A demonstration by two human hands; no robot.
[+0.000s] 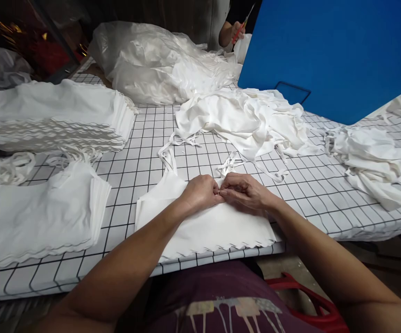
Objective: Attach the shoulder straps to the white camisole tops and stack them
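A white strappy garment (200, 226) with a scalloped hem lies flat on the gridded table (145, 148) right in front of me. My left hand (200, 192) and my right hand (244, 192) meet at its upper edge. Both pinch the same small spot where a strap joins the fabric, fingertips touching. The garment's left strap (167, 157) trails away across the table.
Folded stacks of white garments (55, 118) (37, 217) sit at the left. Loose white garments (245, 118) (367, 157) are piled ahead and at the right. A clear plastic bag of fabric (152, 60) and a blue board (332, 51) stand behind. Another person's hand (237, 32) holds scissors at the far side.
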